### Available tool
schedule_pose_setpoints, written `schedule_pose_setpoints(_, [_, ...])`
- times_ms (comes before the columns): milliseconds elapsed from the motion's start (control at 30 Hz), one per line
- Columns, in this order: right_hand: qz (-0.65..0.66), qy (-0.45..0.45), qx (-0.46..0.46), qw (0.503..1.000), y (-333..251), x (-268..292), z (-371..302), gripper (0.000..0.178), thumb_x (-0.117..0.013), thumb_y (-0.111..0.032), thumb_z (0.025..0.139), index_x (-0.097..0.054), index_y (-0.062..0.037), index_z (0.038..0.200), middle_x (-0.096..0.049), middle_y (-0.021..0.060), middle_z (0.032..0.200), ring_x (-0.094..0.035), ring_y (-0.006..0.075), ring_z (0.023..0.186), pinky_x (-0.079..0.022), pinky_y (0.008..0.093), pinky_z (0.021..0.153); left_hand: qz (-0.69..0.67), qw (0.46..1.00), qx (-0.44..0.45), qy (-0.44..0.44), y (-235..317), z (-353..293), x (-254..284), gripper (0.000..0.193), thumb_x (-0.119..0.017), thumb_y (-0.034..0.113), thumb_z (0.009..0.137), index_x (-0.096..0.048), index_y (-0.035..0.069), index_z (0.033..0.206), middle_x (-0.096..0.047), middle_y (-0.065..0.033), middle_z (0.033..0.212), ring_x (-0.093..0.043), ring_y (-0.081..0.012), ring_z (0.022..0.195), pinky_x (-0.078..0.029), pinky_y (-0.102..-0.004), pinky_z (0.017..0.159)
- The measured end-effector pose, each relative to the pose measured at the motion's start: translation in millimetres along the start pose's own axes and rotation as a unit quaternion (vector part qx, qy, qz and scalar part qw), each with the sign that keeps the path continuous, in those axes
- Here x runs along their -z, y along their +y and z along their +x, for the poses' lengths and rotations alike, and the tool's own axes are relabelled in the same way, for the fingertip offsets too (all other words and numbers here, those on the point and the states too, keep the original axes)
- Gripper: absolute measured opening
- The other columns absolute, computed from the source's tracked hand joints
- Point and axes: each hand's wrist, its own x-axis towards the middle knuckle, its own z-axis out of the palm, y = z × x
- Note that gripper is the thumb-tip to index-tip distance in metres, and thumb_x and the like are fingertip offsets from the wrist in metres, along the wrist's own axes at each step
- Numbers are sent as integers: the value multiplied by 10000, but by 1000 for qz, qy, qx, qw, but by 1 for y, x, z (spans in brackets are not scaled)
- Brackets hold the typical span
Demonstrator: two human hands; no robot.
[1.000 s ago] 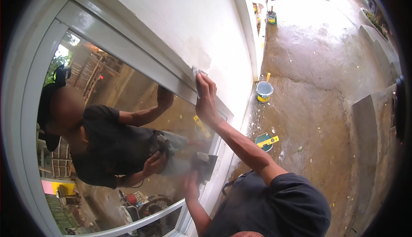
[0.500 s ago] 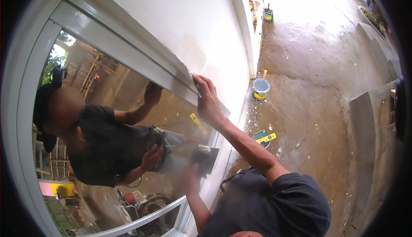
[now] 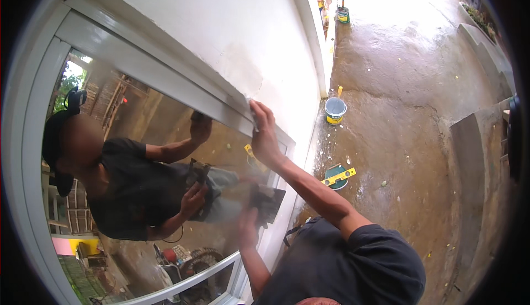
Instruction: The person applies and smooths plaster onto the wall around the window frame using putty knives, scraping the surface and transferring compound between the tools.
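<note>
My right hand point(image 3: 266, 135) reaches up to the window frame's upper corner, where the white wall point(image 3: 259, 56) meets the pale frame point(image 3: 165, 56). Its fingers are closed together at the edge of the wall, around a small pale thing mostly hidden by them. Lower down, in front of the glass, my left hand point(image 3: 248, 229) is blurred and holds a dark flat plate point(image 3: 270, 203) with straight edges. Dark window glass point(image 3: 160, 112) mirrors my arms and dark shirt. A greyish patch marks the wall just above my right hand.
A pail point(image 3: 335, 110) with a yellow-handled tool stands on the wet concrete floor point(image 3: 397, 139) by the wall. Nearer, a yellow spirit level point(image 3: 339, 178) lies across a green bucket point(image 3: 334, 170). Another can point(image 3: 343, 15) stands farther off. A low concrete ledge point(image 3: 466, 161) runs along the right.
My right hand has shifted slightly downward along the edge. The dark plate in my left hand has tilted and moved a little right; the white smear on it no longer shows.
</note>
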Motion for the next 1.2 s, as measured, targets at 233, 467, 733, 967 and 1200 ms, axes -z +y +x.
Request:
schedule_pose_setpoints(233, [-54, 37, -17, 998, 45, 29, 95, 438, -421, 46, 987, -460, -20, 1418, -502, 207, 1367, -496, 387, 1303, -413, 419, 1112, 38, 999, -33, 9, -9, 2, 0, 241, -588, 215, 1018, -603, 66, 1207, -673, -33, 936, -629, -123, 727, -474, -255, 563])
schedule_pose_setpoints(467, [-36, -52, -26, 998, 12, 30, 24, 470, -435, 71, 964, -497, -56, 1412, -504, 197, 1387, -510, 363, 1307, -429, 419, 1102, 5, 999, 7, 43, -16, -3, 6, 242, -592, 220, 1016, -606, 74, 1208, -677, -22, 944, -631, -121, 726, -471, -254, 565])
schedule_pose_setpoints(733, [-56, 4, -56, 997, 53, 35, 77, 538, -425, 90, 954, -451, -45, 1475, -487, 201, 1424, -483, 371, 1332, -393, 418, 1141, 65, 998, 20, 19, -7, -1, 6, 403, -606, 284, 999, -566, 16, 1297, -621, -116, 1170, -575, -215, 1014, -415, -316, 841])
schedule_pose_setpoints(967, [-59, -3, 17, 998, 30, 10, 14, 638, -431, 162, 886, -431, -48, 1489, -456, 207, 1452, -438, 379, 1360, -374, 453, 1150, -26, 998, 28, 41, -12, -1, 0, 203, -597, 216, 1011, -617, 106, 1181, -687, -3, 932, -629, -99, 723, -460, -234, 554])
schedule_pose_setpoints(1200, [-36, 9, -60, 998, 79, 47, 90, 463, -430, 57, 983, -491, -37, 1432, -515, 202, 1397, -521, 366, 1299, -430, 424, 1100, 13, 999, 19, 23, -7, 4, -6, 210, -575, 193, 1017, -616, 101, 1200, -688, -5, 921, -632, -103, 716, -471, -248, 552])
